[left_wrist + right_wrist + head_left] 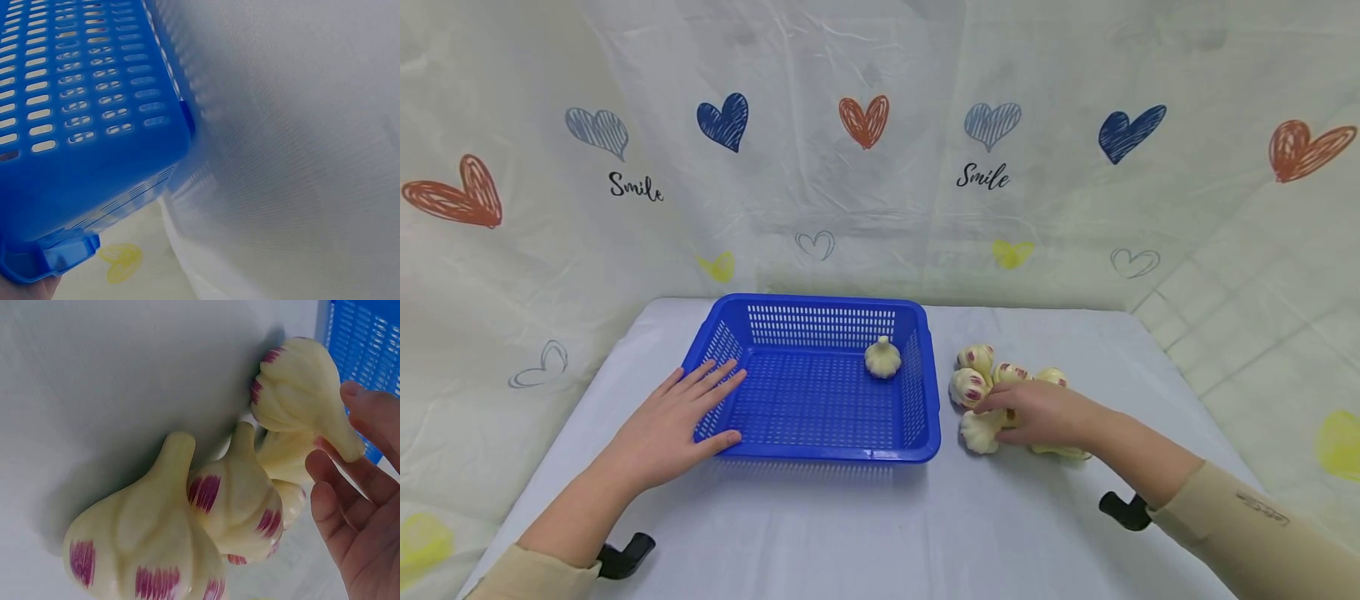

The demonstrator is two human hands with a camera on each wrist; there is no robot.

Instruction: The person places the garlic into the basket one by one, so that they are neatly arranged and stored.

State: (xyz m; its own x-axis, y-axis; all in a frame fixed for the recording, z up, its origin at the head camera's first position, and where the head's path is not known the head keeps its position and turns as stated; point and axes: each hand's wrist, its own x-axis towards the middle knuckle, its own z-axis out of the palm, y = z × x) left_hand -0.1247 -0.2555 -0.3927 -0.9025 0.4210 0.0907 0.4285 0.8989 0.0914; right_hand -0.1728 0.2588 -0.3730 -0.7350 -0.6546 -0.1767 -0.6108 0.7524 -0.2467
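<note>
A blue plastic basket (820,454) stands on the table, with one garlic bulb (882,358) lying at its right side inside. My left hand (673,425) rests over the basket's left rim, fingers spread and straight; the left wrist view shows the basket's slotted wall (94,156) and only a bit of that hand at the lower left. To the right of the basket, my right hand (1037,412) pinches the neck of a garlic bulb (297,394) between thumb and fingers. That bulb sits on the table at the front left of a cluster.
Several more garlic bulbs (975,358) with purple marks lie close together around and behind my right hand. A white cloth (820,533) covers the table. Behind it hangs a pale sheet (880,200) printed with hearts and the word Smile.
</note>
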